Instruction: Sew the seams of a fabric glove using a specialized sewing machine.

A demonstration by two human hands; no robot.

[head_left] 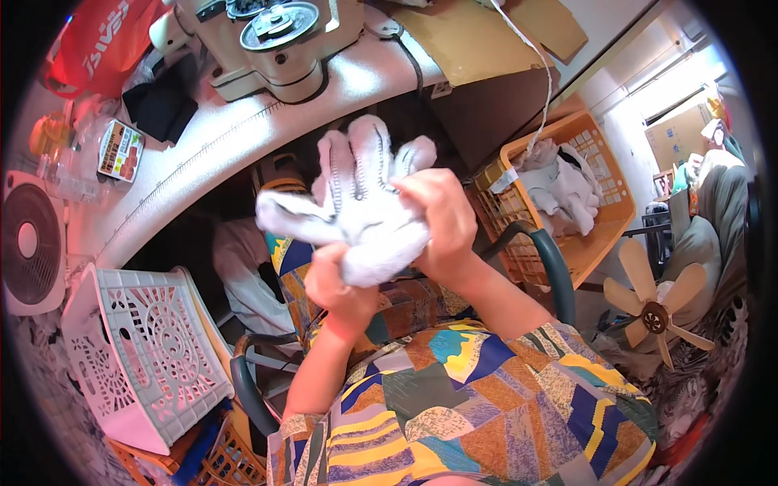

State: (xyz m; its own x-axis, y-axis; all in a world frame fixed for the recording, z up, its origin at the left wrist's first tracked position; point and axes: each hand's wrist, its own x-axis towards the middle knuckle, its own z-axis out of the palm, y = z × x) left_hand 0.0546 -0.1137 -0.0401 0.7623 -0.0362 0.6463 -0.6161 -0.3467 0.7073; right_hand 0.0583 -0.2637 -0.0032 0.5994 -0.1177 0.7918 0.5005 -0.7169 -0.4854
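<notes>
Held up in front of me is a fluffy white glove (361, 194) with dark stitching along its finger seams, its fingers pointing away from me. My left hand (344, 279) is closed on the glove's lower edge. Higher up on the right side, my right hand (442, 219) pinches the fabric near the base of a finger. Beyond the glove, a sewing machine (279, 49) with a round metal plate stands on the white table (203, 150), apart from both hands.
An orange basket (596, 251) with white cloth pieces (559, 186) stands at the right, beside a fan with beige blades (655, 316). At the left are a white plastic basket (154, 348) and a round-grilled fan (32, 243). Chair armrests (555, 275) flank me.
</notes>
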